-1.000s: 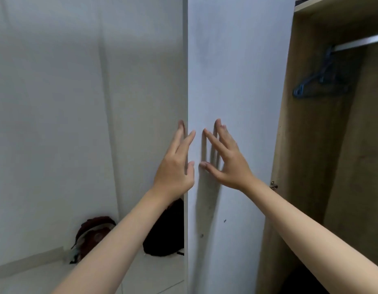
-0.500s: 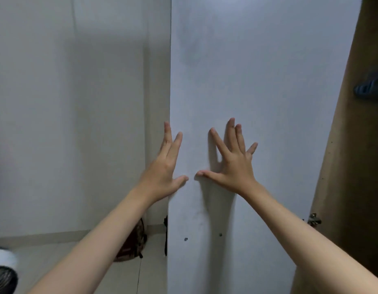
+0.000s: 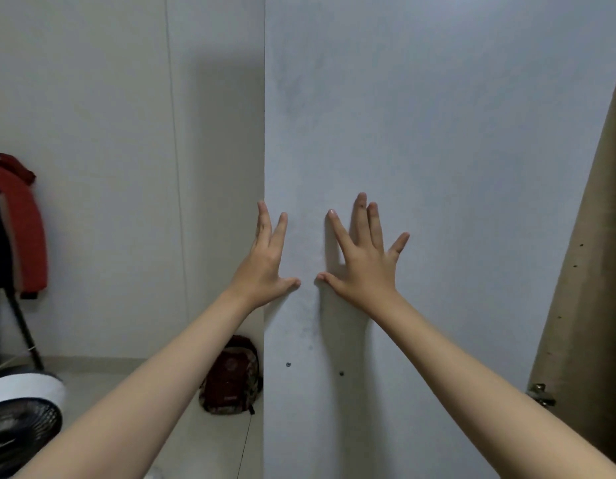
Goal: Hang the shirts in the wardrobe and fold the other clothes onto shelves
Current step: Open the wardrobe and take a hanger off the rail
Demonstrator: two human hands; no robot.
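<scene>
A tall white wardrobe door (image 3: 455, 150) fills the middle and right of the view, swung wide. My left hand (image 3: 265, 264) lies on the door's free left edge, fingers spread, thumb on the door face. My right hand (image 3: 365, 261) is pressed flat on the door face just to the right, fingers apart. Neither hand holds anything. At the far right I see only a strip of the brown wooden wardrobe side panel (image 3: 589, 271) with a metal hinge (image 3: 541, 392). No shirts or hangers are in view.
A dark red backpack (image 3: 230, 378) sits on the floor behind the door's edge. At the left, a red garment (image 3: 23, 223) hangs on a black stand, and a white and black fan (image 3: 19, 416) stands low at the left.
The door has swung further, so its face looks wider, and the wardrobe interior with the blue hanger has left the view. My view has turned left, revealing the fan and the red garment.
</scene>
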